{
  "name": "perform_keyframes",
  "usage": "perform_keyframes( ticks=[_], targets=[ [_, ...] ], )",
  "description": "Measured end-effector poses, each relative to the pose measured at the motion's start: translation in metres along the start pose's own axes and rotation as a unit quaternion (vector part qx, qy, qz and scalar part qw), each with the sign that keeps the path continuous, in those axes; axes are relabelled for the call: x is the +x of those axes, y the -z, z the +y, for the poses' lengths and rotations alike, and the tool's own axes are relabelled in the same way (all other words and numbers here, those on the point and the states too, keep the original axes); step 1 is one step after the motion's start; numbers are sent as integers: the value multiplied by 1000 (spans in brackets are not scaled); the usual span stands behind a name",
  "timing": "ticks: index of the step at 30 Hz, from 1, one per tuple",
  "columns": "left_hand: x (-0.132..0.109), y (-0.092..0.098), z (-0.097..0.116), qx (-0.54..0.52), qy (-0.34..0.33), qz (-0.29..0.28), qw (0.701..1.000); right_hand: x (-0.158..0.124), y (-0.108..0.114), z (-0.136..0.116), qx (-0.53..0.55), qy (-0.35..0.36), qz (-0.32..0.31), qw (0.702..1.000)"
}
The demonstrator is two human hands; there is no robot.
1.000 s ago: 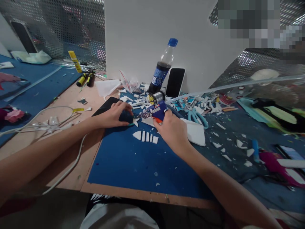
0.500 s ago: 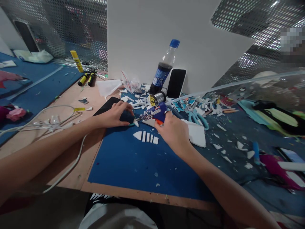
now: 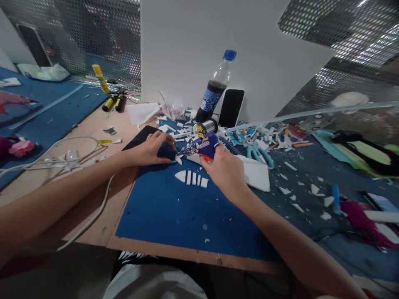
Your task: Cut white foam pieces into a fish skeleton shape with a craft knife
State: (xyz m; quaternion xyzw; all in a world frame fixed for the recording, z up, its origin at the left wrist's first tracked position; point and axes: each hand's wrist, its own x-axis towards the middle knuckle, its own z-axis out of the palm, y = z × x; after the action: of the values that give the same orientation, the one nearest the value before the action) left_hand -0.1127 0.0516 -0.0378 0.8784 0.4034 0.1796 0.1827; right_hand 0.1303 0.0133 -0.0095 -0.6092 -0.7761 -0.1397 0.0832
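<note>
My right hand (image 3: 226, 168) is wrapped round a blue glue gun (image 3: 212, 145) with an orange trigger. A long translucent glue stick (image 3: 280, 119) runs out of its back to the right. The gun's nozzle points left at a small white piece (image 3: 178, 159). My left hand (image 3: 156, 147) rests at the left, its thumb and fingertips closed about that piece; the exact contact is hard to make out. Just below, a row of several white cut pieces (image 3: 193, 178), one with a pointed end, lies on the blue mat (image 3: 174, 216).
Behind stand a cola bottle (image 3: 213, 93), a spool (image 3: 205, 128) and a phone (image 3: 231, 108). White scraps (image 3: 274, 137) and light-blue scissors (image 3: 261, 155) lie to the right. A white cable (image 3: 104, 203) crosses the left side, near yellow-black pliers (image 3: 114, 102).
The glue stick's far end has dropped slightly. My right hand and the glue gun have shifted a little to the left, while my left hand stays nearly still.
</note>
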Motion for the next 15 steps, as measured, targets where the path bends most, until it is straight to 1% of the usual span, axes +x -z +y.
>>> perform_keyframes(
  ticks=[8,15],
  targets=[
    [0,0,1,-5,-4,1,1000,-1,5,3,-12,-14,-10,1000],
    [1,1,2,-6,1,2,1000,1,1,3,-1,-16,3,1000]
  ],
)
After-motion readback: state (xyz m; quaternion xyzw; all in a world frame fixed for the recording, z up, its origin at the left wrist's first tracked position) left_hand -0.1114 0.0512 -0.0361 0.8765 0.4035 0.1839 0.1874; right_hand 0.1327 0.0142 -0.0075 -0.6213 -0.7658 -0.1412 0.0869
